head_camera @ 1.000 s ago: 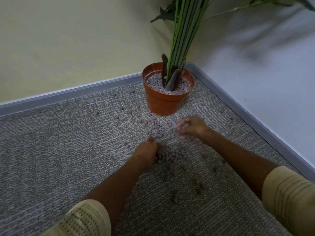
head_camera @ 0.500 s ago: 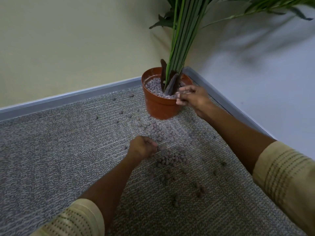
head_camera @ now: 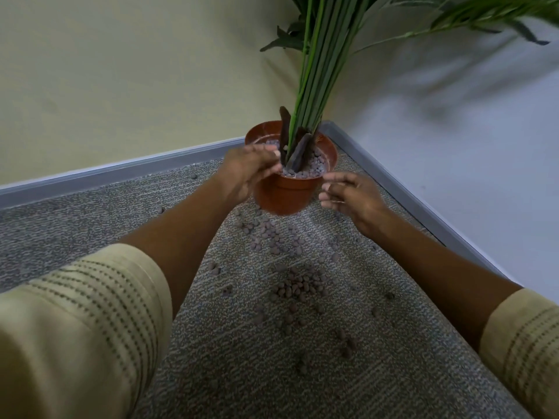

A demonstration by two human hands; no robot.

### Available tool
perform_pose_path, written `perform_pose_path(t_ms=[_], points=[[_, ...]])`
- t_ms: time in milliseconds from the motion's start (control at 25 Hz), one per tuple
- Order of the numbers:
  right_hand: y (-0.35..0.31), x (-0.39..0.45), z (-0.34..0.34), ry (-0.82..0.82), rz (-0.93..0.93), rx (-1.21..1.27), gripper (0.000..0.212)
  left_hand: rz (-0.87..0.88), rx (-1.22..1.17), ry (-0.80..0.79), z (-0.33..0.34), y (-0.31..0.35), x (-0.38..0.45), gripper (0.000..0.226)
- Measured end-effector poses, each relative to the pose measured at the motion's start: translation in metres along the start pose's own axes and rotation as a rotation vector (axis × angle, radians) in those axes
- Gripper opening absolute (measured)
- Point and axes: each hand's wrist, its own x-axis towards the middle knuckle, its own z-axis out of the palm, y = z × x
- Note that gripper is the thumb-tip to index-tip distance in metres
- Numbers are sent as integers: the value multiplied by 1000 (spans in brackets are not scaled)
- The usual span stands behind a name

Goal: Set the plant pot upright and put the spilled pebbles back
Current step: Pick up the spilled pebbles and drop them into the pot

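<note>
- Two hands are at the plant pot (head_camera: 287, 189), which stands upright on the carpet (head_camera: 90, 225) in the corner of the room; the righting step reads as complete, and the pebble-return step is in hand.
- Left hand (head_camera: 246, 172): raised over the near-left part of the rim, fingers (head_camera: 266, 152) extended and loosely spread above the pebble fill (head_camera: 311, 169). Motion blur hides whether any pebbles are between them (judged to be at the release point of a drop, not confirmed).
- Right hand (head_camera: 352, 196): just beside the pot's right wall, apart from it, fingers (head_camera: 335, 178) loosely curled and relaxed, nothing visibly held.
- Spilled pebbles (head_camera: 298, 287): many remain on the carpet on the near side of both sets of fingers. One loose band lies just below the pot base, a denser cluster lies nearer the person between the forearms, and strays lie out to the left and right.
- Progress estimate: partial; the larger part of the spill is not yet collected.
- Next move calls for: lowering either hand back to the dense cluster, raking pebbles together with curled fingers, closing on a handful, then carrying it over the rim.
- Caution: release clear of the stems (head_camera: 314, 95), low over the fill, so that pebbles do not bounce out.
</note>
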Motion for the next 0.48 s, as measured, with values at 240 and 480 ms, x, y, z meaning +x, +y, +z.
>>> perform_pose_path(t_ms=[240,480], points=[[33,-12,-12,-188,110,-231,26,-66,55,38,19,-6,5,18],[75,-31,-11,-472,32,-1015,39,127,221,177,-9,-35,-25,15]])
